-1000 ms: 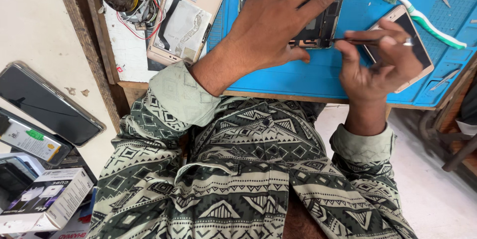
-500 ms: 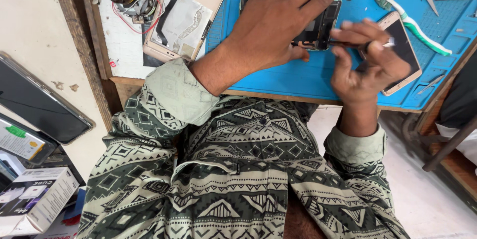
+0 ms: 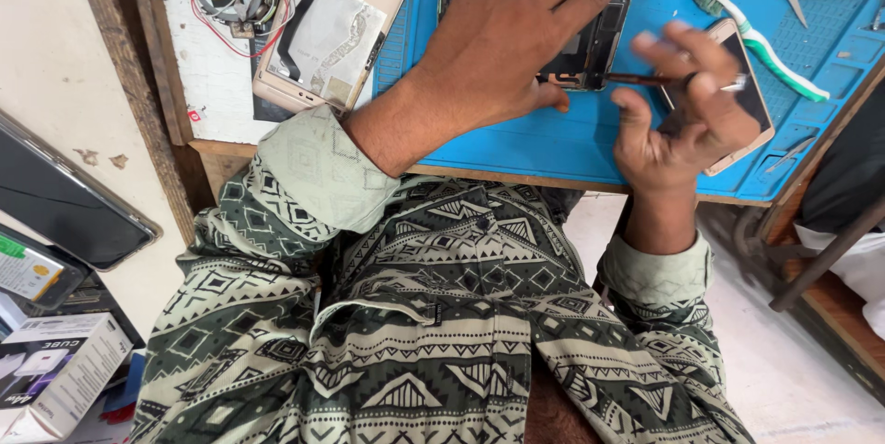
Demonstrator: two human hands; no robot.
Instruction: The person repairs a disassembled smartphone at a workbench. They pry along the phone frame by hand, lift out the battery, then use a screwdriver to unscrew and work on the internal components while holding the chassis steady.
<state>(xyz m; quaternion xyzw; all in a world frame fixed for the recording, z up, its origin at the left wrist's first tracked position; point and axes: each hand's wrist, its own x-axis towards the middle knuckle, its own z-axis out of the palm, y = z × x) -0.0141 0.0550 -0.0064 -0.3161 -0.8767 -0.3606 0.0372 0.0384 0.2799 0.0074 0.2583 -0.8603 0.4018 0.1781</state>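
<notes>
My left hand (image 3: 516, 38) lies flat and open on the opened dark phone (image 3: 590, 43), pressing it onto the blue mat (image 3: 553, 144). My right hand (image 3: 687, 112) pinches a thin tool (image 3: 641, 80), its tip touching the phone's edge. A white and green toothbrush (image 3: 761, 43) lies nearby.

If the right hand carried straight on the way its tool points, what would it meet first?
The right hand aims a thin tool leftward. First in line is the dark opened phone under the left hand; the tip looks at its edge, though depth is unclear.
</notes>
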